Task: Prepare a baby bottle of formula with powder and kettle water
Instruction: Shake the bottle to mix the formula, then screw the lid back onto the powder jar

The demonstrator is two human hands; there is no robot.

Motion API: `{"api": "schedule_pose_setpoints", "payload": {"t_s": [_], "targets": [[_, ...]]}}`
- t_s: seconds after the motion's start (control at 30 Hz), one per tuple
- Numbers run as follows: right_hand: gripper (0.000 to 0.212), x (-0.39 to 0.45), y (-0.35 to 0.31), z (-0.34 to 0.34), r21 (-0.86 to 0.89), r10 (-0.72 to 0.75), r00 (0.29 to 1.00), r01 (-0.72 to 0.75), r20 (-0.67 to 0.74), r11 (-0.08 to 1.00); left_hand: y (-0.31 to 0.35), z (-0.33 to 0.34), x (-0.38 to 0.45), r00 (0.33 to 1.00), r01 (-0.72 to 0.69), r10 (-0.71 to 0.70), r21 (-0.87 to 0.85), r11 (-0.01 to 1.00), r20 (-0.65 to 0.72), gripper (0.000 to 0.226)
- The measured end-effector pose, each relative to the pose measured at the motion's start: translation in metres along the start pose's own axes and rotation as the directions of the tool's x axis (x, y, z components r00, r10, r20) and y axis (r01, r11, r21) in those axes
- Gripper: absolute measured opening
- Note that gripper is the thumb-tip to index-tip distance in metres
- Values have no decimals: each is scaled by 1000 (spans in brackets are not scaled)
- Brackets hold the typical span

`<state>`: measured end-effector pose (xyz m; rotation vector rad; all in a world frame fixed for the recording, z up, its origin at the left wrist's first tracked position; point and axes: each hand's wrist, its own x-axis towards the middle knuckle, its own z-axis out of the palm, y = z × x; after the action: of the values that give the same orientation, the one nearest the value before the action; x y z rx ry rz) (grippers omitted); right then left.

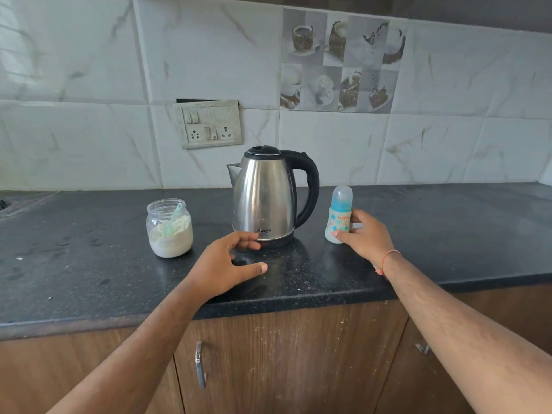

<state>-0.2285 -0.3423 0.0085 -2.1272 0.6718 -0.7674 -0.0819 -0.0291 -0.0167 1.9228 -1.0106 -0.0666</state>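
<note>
Your right hand (363, 234) curled its fingers around the upright, capped bottle (339, 218) on the counter (89, 264), right of the kettle (265, 198) | your left hand (227, 264), fingers loosely spread, held nothing before the kettle | powder jar (169, 228) farther left.

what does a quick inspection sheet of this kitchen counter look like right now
surface: black speckled counter, dusty, with pale specks and smudges
job's things: steel kettle upright at centre, lid shut; open jar of powder to its left with a scoop inside; baby bottle upright on the right, cap on
clutter: nothing seen
grippers: left hand open, just before the kettle's base; right hand grips the bottle, fingers curled round it
cables: nothing seen; kettle shows no cord
surroundings: tiled wall, switch and socket panel behind the kettle, wooden cabinets below
</note>
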Motion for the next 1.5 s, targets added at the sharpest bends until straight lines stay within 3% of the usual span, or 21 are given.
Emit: {"api": "schedule_pose_setpoints", "payload": {"t_s": [0.4,0.5,0.57,0.63,0.7,0.8,0.87,0.93,1.03,1.13,1.2,1.3,1.4,1.5], "targets": [[63,20,9,3,5,27,999,-27,-30,1000,10,-1,-1,999,36,-36,36,999,-3,57],[78,16,9,-3,8,34,990,-34,-137,999,17,0,-7,995,30,-28,15,999,-99,42],[74,15,13,-11,-67,-17,972,1,-234,998,19,1,-12,972,-7,7,0,1000,-235,29],[72,16,22,-19,-206,-59,959,1,-276,978,20,0,-16,914,-64,68,24,998,-399,24],[81,19,31,-26,-319,2,962,-93,-274,943,22,-3,-18,820,-71,102,76,995,-563,31],[99,25,38,-29,-338,140,962,-215,-233,916,23,-12,-24,656,59,8,62,996,-755,68],[103,30,38,-27,-361,173,962,-241,-210,901,10,-27,-24,609,158,-114,-21,987,-785,99],[103,34,37,-25,-391,198,961,-260,-193,883,-8,-49,-20,620,259,-262,-122,958,-740,126],[100,39,37,-24,-426,217,959,-276,-181,862,-27,-69,-12,707,327,-463,-333,885,-535,152],[96,40,38,-24,-418,211,961,-268,-176,868,-32,-67,-5,722,412,-490,-266,872,-489,161],[93,39,37,-24,-434,213,964,-262,-160,862,-35,-64,1,683,473,-499,-199,859,-533,150],[90,36,35,-25,-428,210,965,-258,-157,866,-36,-63,1,670,456,-467,-176,872,-576,118],[88,27,32,-27,-384,209,962,-262,-175,885,-33,-62,-4,725,438,-422,-109,892,-545,84],[84,13,28,-29,-350,185,966,-239,-180,906,-29,-58,-9,804,394,-376,-61,917,-461,81]]}}
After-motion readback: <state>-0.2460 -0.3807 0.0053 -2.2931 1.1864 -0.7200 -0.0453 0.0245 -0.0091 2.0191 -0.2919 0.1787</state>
